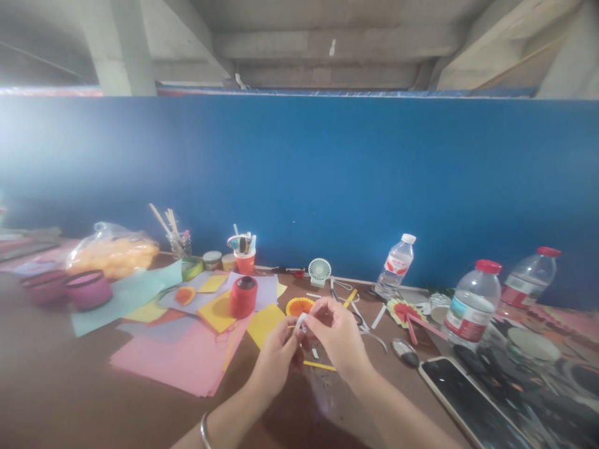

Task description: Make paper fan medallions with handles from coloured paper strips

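Observation:
My left hand (277, 355) and my right hand (337, 333) meet over the brown table, fingertips pinched on a small white piece (302, 319) between them. What the piece is made of is too blurred to tell. Just behind my hands lies an orange and yellow pleated paper round (299, 305), partly covered by my fingers. Below the hands a thin yellow strip (320, 365) and a small white scrap (315, 353) rest on the table. A yellow sheet (262, 324) lies beside my left hand.
Pink sheets (173, 358), a red thread spool (243, 297) and a red cup of tools (245, 260) are left. A small fan (319, 272) stands behind. On the right are water bottles (473, 305), a paper rosette (405, 313) and a phone (470, 399).

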### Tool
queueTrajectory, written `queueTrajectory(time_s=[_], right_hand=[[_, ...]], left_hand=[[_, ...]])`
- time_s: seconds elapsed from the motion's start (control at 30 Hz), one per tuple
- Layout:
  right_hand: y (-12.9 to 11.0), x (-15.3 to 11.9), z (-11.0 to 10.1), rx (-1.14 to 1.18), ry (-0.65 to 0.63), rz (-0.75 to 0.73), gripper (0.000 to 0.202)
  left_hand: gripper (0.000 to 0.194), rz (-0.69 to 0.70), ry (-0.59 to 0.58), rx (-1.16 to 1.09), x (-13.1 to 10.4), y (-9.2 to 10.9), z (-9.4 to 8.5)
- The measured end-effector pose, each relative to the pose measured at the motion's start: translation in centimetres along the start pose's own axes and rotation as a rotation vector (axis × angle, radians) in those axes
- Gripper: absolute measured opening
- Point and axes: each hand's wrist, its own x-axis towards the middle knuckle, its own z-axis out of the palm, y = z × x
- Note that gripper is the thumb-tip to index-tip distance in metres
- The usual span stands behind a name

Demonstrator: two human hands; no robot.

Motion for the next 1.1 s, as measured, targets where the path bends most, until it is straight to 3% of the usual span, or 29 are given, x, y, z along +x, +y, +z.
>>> queueTrajectory(time_s=[0.17, 0.33, 0.5, 0.6, 0.77, 0.93, 1.03, 1.1], right_hand=[[0.6, 0.6, -0.4, 0.095, -0.024, 0.058, 0.013], [0.8, 0.7, -1.2, -0.105, 0.095, -0.158, 0.026], [0.2, 0.1, -1.3, -0.557, -0.239, -0.469, 0.025], [0.2, -0.2, -0.9, -0.739, -0.293, -0.569, 0.019], [0.4, -0.2, -0.7, -0.882, -0.294, -0.586, 0.018], [0.9, -0.1, -0.7, -0.933, -0.286, -0.602, 0.007], [0.2, -0.1, -1.1, -0.87, -0.297, -0.625, 0.009], [-0.8, 0.1, -1.8, -0.748, -0.261, -0.605, 0.012]], left_hand=[[0.026, -0.028, 0.014, 0.094, 0.5, 0.2, -1.1], [0.022, -0.019, 0.067, 0.316, 0.5, 0.1, -1.8], [0.016, 0.091, 0.088, 0.505, 0.2, 0.0, -1.7], [0.015, 0.121, 0.112, 0.559, 0.0, 0.3, -1.5], [0.017, 0.114, 0.127, 0.649, -0.1, 0.7, -1.5], [0.019, 0.085, 0.132, 0.582, -0.2, 0.7, -1.3], [0.02, 0.088, 0.138, 0.459, 0.2, 1.0, -1.6], [0.023, 0.115, 0.241, 0.453, 0.6, 1.1, -2.4]])
